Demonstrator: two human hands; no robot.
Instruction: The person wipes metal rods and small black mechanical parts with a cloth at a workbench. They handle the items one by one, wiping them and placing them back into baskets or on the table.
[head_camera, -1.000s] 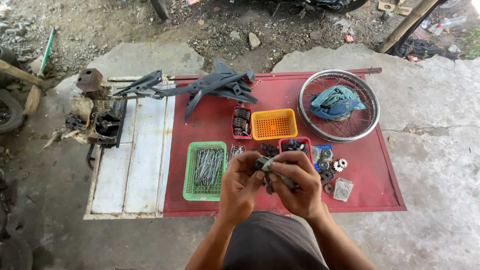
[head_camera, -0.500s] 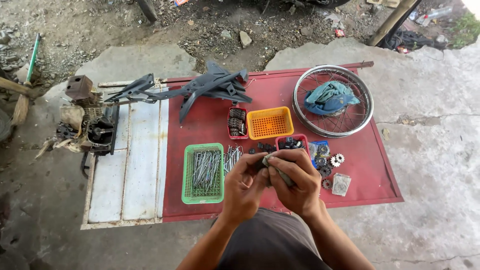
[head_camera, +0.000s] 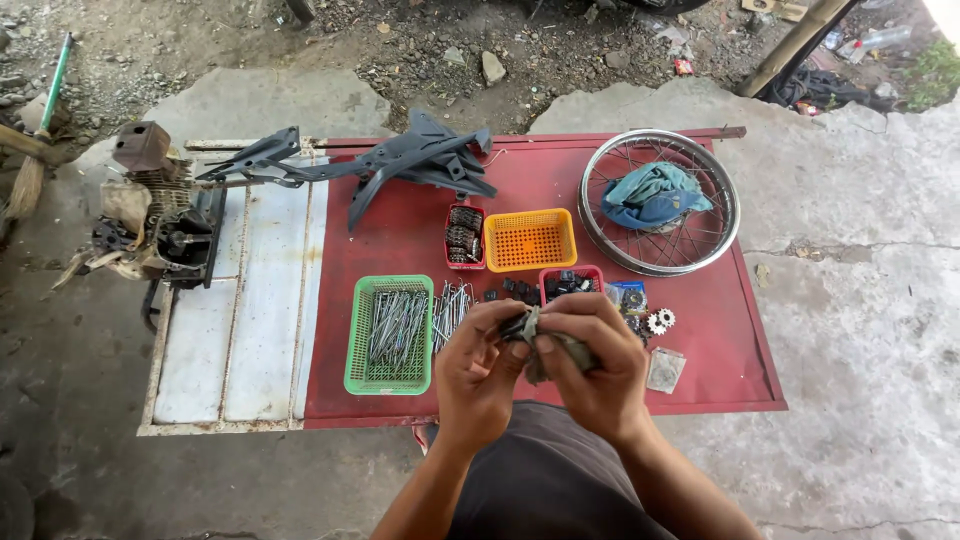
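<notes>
My left hand (head_camera: 480, 368) and my right hand (head_camera: 590, 360) meet in front of me, above the near edge of a red metal sheet (head_camera: 710, 350). Together they pinch a small dark part wrapped in a grey-green rag (head_camera: 530, 333); the part itself is mostly hidden by my fingers. Just left of my hands stands a green basket (head_camera: 390, 335) full of thin metal spokes, with more loose spokes (head_camera: 452, 305) beside it. Small sprockets (head_camera: 660, 321) lie to the right of my hands.
An orange basket (head_camera: 530, 240), two small red trays of dark parts (head_camera: 464, 237), a spoked wheel rim (head_camera: 660, 202) holding a blue cloth, and a dark motorcycle frame (head_camera: 420, 160) lie on the sheet. An engine block (head_camera: 150, 225) sits left, on bare concrete.
My hands have kept turning the rag-wrapped part between the fingers. The view shifted slightly, so the sheet sits a bit lower and further left in the picture.
</notes>
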